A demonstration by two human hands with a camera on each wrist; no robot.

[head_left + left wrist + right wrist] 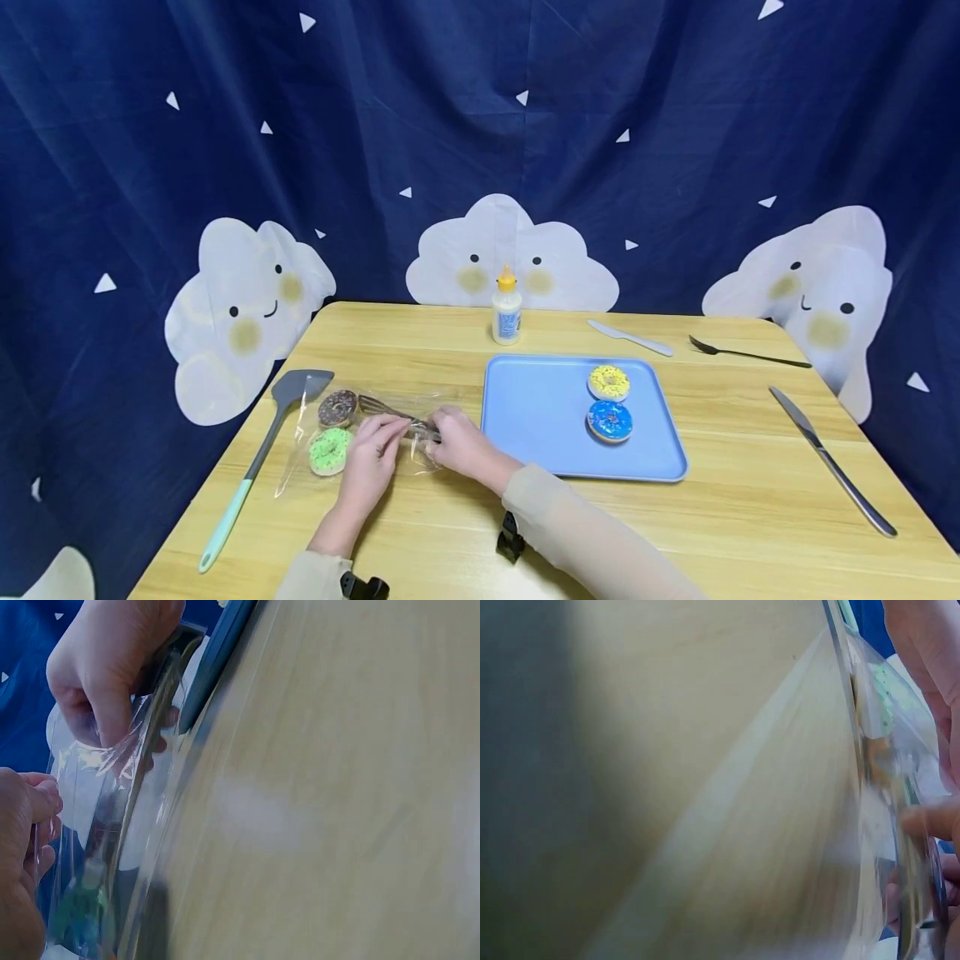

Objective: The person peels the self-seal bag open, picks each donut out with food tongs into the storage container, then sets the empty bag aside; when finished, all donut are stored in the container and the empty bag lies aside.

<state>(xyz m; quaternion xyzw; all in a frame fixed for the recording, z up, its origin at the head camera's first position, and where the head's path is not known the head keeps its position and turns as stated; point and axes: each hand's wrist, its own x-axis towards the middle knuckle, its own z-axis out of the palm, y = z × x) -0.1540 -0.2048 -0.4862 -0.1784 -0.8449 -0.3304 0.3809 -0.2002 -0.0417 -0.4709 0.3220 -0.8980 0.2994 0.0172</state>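
A clear plastic bag (296,462) lies on the left half of the table, with a chocolate doughnut (338,407) and a green sprinkled doughnut (327,452) inside it. My right hand (459,440) grips a dark utensil (382,407) with a slotted, fanned head at the bag's right end; the head points left toward the chocolate doughnut. Film wraps around the fingers of this hand in the left wrist view. Beside the green doughnut, my left hand (369,458) pinches the bag's edge (54,806) between thumb and fingers.
A blue tray (536,417) holds a yellow doughnut (609,382) and a blue doughnut (610,422). Behind it stand a glue bottle (507,312) and a pale knife (630,337). A fork (750,354) and metal knife (832,462) lie right, a spatula (258,458) left.
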